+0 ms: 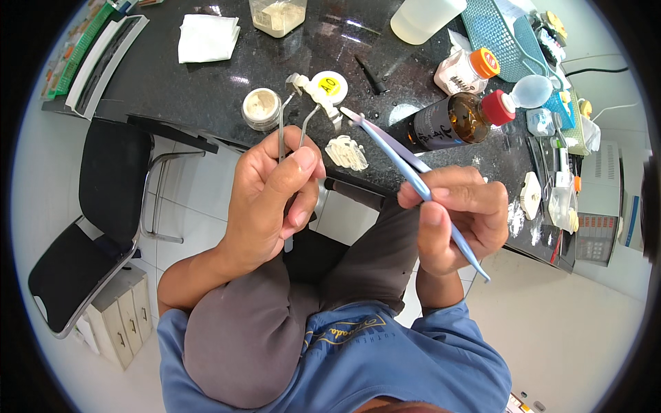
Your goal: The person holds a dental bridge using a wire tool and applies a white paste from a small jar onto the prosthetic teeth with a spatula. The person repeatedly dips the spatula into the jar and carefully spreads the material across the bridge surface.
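My left hand [275, 182] is closed round metal forceps [281, 124] whose two bent prongs point away from me. At their tips sits a small, pale, curved piece like a dental bridge framework [299, 82], above the black countertop. My right hand [461, 213] pinches blue tweezers [403, 165] between thumb and fingers. Their tips reach the right end of the framework; whether they touch it I cannot tell. Beneath and around lie an open jar of cream powder [261, 107], a white lid with a yellow sticker [330, 85] and a heap of whitish paste [346, 153].
A dark bottle with a red cap [447, 124] and an orange-capped jar [463, 72] stand right of the tweezers. Farther back are a folded white tissue [208, 38], a powder container [277, 15] and a blue basket [499, 34]. A black chair [113, 182] stands left.
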`<state>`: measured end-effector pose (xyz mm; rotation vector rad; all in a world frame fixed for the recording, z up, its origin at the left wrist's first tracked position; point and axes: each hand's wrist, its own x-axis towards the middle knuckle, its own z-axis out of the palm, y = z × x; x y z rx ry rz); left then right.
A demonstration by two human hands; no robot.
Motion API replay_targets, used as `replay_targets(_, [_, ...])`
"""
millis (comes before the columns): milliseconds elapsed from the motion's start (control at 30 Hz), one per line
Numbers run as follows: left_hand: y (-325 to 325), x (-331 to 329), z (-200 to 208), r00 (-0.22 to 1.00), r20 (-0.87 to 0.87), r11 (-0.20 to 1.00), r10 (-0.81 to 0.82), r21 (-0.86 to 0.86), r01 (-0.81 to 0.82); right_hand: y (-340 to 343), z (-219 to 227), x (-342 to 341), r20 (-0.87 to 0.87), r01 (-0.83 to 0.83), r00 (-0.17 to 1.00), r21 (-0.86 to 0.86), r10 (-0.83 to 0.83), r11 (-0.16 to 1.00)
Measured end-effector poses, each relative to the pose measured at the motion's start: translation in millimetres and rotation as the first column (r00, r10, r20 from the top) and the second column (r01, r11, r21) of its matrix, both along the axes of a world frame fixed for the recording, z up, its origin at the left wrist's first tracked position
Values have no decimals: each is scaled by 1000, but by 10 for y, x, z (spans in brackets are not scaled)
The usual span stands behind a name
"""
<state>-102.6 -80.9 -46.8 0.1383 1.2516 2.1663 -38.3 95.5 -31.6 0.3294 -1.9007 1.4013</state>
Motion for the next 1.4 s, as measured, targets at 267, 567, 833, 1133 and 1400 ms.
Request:
replay_targets(267, [-31, -7, -64, 1000, -13, 993, 6, 119, -5, 105, 8, 86, 195, -30, 980, 308, -32, 951])
replay_targets(567, [-21, 2, -64, 1000, 10, 989, 11, 149, -12, 52, 4, 53, 84, -8, 996, 185, -8, 983])
replay_targets(833, [2, 15, -63, 998, 35, 991, 43, 129, -47, -64, -68, -88, -75, -7, 997, 41, 10, 999])
replay_targets(1133, [-29, 14, -63, 1000, 22, 991, 20, 134, -23, -62, -60, -74, -57, 1, 998, 40, 2, 999])
replay_targets(1400, [-23, 5, -61, 1000, 14, 991, 5, 137, -7, -67, -55, -71, -32, 5, 999, 45, -4, 999])
